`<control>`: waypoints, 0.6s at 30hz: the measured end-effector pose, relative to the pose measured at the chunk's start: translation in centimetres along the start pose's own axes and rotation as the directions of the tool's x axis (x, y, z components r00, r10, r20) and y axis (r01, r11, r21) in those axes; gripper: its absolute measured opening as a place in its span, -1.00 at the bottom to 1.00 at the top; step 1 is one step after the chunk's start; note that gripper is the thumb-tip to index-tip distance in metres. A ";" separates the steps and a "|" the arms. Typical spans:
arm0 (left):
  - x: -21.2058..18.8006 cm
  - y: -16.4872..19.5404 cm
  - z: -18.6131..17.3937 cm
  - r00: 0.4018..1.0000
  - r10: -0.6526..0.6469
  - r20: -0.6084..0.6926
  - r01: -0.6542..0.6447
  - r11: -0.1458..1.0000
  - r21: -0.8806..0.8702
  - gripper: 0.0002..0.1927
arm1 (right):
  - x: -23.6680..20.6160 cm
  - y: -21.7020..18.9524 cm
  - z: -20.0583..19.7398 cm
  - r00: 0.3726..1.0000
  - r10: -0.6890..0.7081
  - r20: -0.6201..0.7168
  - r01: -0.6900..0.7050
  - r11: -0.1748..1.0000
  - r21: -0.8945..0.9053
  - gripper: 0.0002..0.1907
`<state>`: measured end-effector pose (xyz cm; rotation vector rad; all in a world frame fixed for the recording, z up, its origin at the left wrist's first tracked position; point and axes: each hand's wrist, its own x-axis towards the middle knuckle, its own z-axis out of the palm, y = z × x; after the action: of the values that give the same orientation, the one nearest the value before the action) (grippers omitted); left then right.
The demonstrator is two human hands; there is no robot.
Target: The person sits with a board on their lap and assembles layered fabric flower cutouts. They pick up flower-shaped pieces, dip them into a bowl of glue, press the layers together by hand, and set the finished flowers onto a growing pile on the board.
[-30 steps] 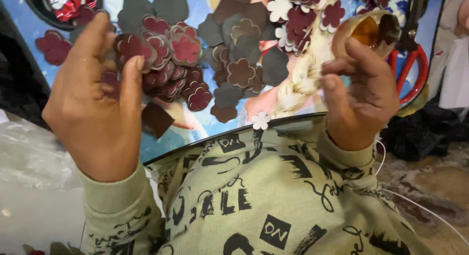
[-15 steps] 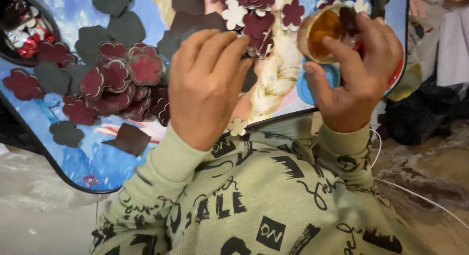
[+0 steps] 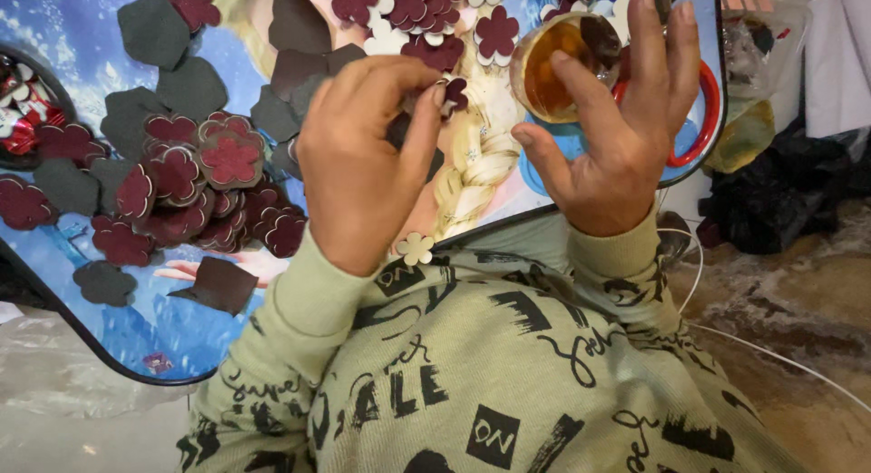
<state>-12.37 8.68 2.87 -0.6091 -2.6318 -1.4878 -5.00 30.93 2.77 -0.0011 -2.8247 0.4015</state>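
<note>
Where fingers pinch, left hand [image 3: 363, 165] half-hides a flower [image 3: 454, 94] (maroon).

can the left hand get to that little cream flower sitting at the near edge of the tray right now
Probably yes. The cream flower lies bare on the tray's near edge, just beside the left hand's wrist, nothing covering it. But the fingertips pinch a small maroon flower, so that piece must go down first.

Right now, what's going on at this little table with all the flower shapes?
A person in a green printed top works over a picture-printed tray table. The left hand pinches a small dark red flower cutout. The right hand hovers beside a small cup of amber liquid. More red flower cutouts lie piled at left.
</note>
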 end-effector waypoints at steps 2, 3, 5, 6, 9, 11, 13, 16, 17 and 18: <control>-0.2 0.2 0.0 0.971 -0.229 0.071 0.239 0.948 -0.210 -0.92 | 0.2 -0.1 0.1 1.000 0.005 0.003 -0.005 1.000 -0.004 -0.36; -0.2 0.2 -0.1 0.936 -0.330 0.124 0.353 0.885 -0.303 -0.92 | 0.2 -0.1 0.2 1.000 0.005 0.008 -0.005 1.000 0.007 -0.37; -0.3 -0.1 0.0 0.913 -0.366 0.179 0.407 0.824 -0.393 -0.89 | 0.3 -0.3 0.2 1.000 0.005 0.021 -0.005 1.000 0.029 -0.40; -0.4 -0.3 0.1 0.900 -0.381 0.211 0.436 0.787 -0.436 -0.88 | 0.3 -0.4 0.2 0.999 0.022 0.025 -0.023 0.999 0.039 -0.40; -0.6 -1.0 0.3 0.846 -0.426 0.320 0.526 0.570 -0.631 -0.86 | 0.1 -0.7 0.1 0.999 0.044 0.018 -0.045 0.997 0.058 -0.43; -0.8 -1.3 0.4 0.847 -0.420 0.326 0.520 0.526 -0.673 -0.86 | -0.1 -0.9 -0.1 1.000 0.026 -0.016 -0.025 0.998 0.059 -0.45; -1.0 -1.3 0.3 0.850 -0.411 0.331 0.514 0.507 -0.692 -0.85 | -0.3 -1.2 -0.2 0.998 0.044 -0.043 -0.038 0.988 0.147 -0.47; -1.1 -1.2 0.1 0.871 -0.373 0.319 0.487 0.568 -0.664 -0.80 | -0.6 -1.3 -0.2 0.998 0.038 -0.048 -0.030 0.987 0.158 -0.50; -1.2 -1.1 0.0 0.883 -0.355 0.307 0.468 0.618 -0.632 -0.78 | -0.8 -1.2 -0.3 0.999 0.032 -0.042 -0.025 0.990 0.140 -0.50; -1.4 -0.9 -0.1 0.894 -0.335 0.297 0.448 0.664 -0.599 -0.76 | -1.0 -1.2 -0.3 0.998 0.049 -0.051 -0.040 0.988 0.149 -0.50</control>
<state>-11.47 7.73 1.86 -0.1633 -2.3871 -2.6578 -3.93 29.81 3.08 -0.0437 -2.7384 0.6114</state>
